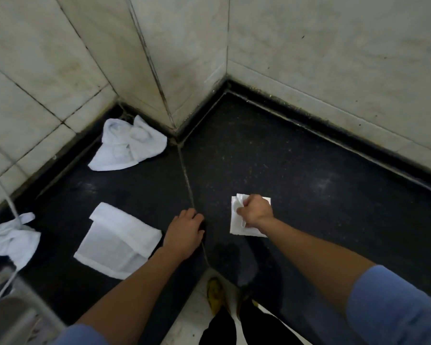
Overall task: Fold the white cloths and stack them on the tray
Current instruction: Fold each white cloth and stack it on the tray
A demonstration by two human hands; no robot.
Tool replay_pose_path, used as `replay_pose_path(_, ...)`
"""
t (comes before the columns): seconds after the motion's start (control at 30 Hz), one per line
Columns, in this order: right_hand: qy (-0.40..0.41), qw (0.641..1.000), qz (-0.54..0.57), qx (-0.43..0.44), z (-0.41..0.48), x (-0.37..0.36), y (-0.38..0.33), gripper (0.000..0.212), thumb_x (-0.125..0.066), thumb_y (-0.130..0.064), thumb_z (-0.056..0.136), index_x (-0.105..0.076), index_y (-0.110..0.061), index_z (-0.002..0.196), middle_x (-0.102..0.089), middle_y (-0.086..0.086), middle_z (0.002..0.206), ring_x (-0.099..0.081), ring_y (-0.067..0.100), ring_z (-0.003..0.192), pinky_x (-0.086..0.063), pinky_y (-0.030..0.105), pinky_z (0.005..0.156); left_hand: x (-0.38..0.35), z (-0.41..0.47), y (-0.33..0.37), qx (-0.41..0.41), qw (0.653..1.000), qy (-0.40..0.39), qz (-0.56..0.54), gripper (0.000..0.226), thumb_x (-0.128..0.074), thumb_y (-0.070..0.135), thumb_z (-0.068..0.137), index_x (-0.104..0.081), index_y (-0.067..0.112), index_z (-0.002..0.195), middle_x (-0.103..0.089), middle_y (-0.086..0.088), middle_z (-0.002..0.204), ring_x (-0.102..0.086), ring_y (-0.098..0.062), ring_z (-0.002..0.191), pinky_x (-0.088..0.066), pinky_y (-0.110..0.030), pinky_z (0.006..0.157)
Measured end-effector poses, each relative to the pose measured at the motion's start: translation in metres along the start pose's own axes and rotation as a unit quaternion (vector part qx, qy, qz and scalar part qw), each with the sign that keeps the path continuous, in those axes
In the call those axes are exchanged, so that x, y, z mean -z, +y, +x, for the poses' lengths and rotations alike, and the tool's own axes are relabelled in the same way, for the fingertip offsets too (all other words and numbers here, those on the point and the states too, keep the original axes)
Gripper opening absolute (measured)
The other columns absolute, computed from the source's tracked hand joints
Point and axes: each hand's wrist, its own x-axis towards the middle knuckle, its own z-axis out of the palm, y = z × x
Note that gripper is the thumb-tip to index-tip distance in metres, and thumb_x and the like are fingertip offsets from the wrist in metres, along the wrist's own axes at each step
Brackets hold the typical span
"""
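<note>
Currently, right grip (pixel 255 212) is clenched on a small folded white cloth (pixel 234 226), bunching its top against the dark speckled stone surface (pixel 309 170). Left grip (pixel 184 232) is loose and holds nothing, resting just right of a flat half-folded white terry cloth (pixel 117 241). Beyond that one lies a crumpled white cloth (pixel 128 145) in the tiled corner. Left of it is another rumpled white cloth (pixel 10 241).

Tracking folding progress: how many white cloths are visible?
4: folded cloth gripped by right hand; half-folded cloth beside left hand; crumpled corner cloth; crumpled left-edge cloth. Others may lie off-frame.
</note>
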Motion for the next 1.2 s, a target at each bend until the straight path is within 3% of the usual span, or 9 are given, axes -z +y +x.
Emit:
replay_pose_path(0.13, -0.012, 0.997, -0.068, 0.033, -0.002, -0.007, 0.002, 0.024, -0.069, -0.038, 0.08, -0.059, -0.016, 0.078, -0.064, -0.002, 0.078, -0.064, 0.019, 0.082, -0.048, 0.03, 0.07, 0.001, 0.0, -0.002, -0.001, 1.0, 0.001, -0.002, 0.037, -0.052, 0.029, 0.094, -0.052, 0.018, 0.129, -0.047, -0.003, 0.129, -0.045, -0.021, 0.117, -0.04, -0.032, 0.097)
replay_pose_path(0.27, 0.071, 0.983, -0.116, 0.122, -0.015, 0.011, 0.022, 0.02, -0.058, -0.034, 0.091, -0.064, -0.015, 0.094, -0.063, -0.002, 0.089, -0.061, 0.019, 0.086, -0.048, 0.029, 0.07, 0.003, 0.012, 0.018, -0.055, 0.998, 0.019, 0.006, 0.036, -0.051, 0.029, 0.094, -0.052, 0.016, 0.127, -0.043, -0.003, 0.135, -0.042, -0.021, 0.121, -0.039, -0.033, 0.098)
replay_pose_path(0.37, 0.159, 0.913, -0.255, 0.277, -0.019, 0.024, 0.052, 0.021, -0.06, -0.022, 0.089, -0.066, -0.012, 0.106, -0.063, 0.005, 0.107, -0.059, 0.024, 0.099, -0.05, 0.035, 0.071, 0.001, 0.028, 0.043, -0.108, 0.994, 0.013, 0.032, 0.044, -0.05, 0.028, 0.094, -0.045, 0.014, 0.135, -0.029, -0.008, 0.15, -0.03, -0.025, 0.135, -0.033, -0.037, 0.106)
replay_pose_path(0.47, 0.129, 0.857, -0.379, 0.326, -0.017, 0.024, 0.076, 0.058, -0.069, -0.034, 0.081, -0.055, -0.01, 0.131, -0.053, 0.009, 0.139, -0.052, 0.028, 0.126, -0.051, 0.039, 0.084, -0.006, 0.044, 0.062, -0.133, 0.988, -0.015, 0.072, 0.055, -0.049, 0.029, 0.095, -0.03, 0.015, 0.146, -0.011, -0.009, 0.159, -0.014, -0.025, 0.145, -0.026, -0.04, 0.112)
replay_pose_path(0.6, 0.025, 0.852, -0.445, 0.276, -0.011, 0.025, 0.091, 0.075, -0.029, -0.054, 0.095, -0.011, -0.009, 0.153, -0.003, 0.007, 0.162, -0.006, 0.021, 0.149, -0.029, 0.047, 0.111, -0.018, 0.056, 0.059, -0.133, 0.98, -0.068, 0.129, 0.066, -0.045, 0.036, 0.097, -0.013, 0.014, 0.151, 0.003, -0.007, 0.161, 0.0, -0.023, 0.148, -0.021, -0.041, 0.116)
replay_pose_path(0.73, -0.006, 0.849, -0.458, 0.264, -0.003, 0.033, 0.097, 0.085, -0.002, -0.065, 0.087, 0.003, -0.012, 0.153, 0.013, 0.006, 0.161, 0.008, 0.02, 0.149, -0.013, 0.05, 0.116, -0.025, 0.055, 0.05, -0.127, 0.979, -0.081, 0.14, 0.067, -0.039, 0.042, 0.099, -0.007, 0.016, 0.152, 0.008, -0.003, 0.161, 0.003, -0.022, 0.148, -0.017, -0.042, 0.118)
replay_pose_path(0.87, -0.017, 0.843, -0.461, 0.277, -0.001, 0.042, 0.085, 0.089, -0.004, -0.066, 0.084, -0.011, -0.011, 0.153, 0.0, 0.009, 0.162, 0.001, 0.023, 0.149, -0.013, 0.05, 0.117, -0.021, 0.05, 0.057, -0.11, 0.983, -0.073, 0.128, 0.067, -0.042, 0.041, 0.098, -0.012, 0.015, 0.152, 0.004, -0.003, 0.161, 0.001, -0.024, 0.148, -0.018, -0.043, 0.118)
replay_pose_path(1.0, 0.01, 0.868, -0.407, 0.285, 0.012, 0.048, 0.047, 0.06, -0.039, -0.053, 0.096, -0.037, -0.017, 0.144, -0.036, 0.007, 0.149, -0.033, 0.026, 0.135, -0.03, 0.042, 0.107, -0.013, 0.027, 0.053, -0.061, 0.995, -0.032, 0.07, 0.059, -0.044, 0.038, 0.098, -0.024, 0.016, 0.149, -0.006, -0.003, 0.16, -0.01, -0.022, 0.146, -0.021, -0.041, 0.117)
replay_pose_path(1.2, -0.056, 0.915, -0.365, 0.166, 0.023, 0.035, 0.003, 0.039, -0.057, -0.032, 0.091, -0.047, -0.013, 0.124, -0.059, 0.012, 0.12, -0.058, 0.031, 0.108, -0.044, 0.035, 0.081, -0.013, -0.02, 0.019, -0.003, 0.999, -0.025, 0.038, 0.049, -0.047, 0.035, 0.096, -0.04, 0.017, 0.141, -0.025, -0.002, 0.155, -0.025, -0.022, 0.139, -0.025, -0.036, 0.111)
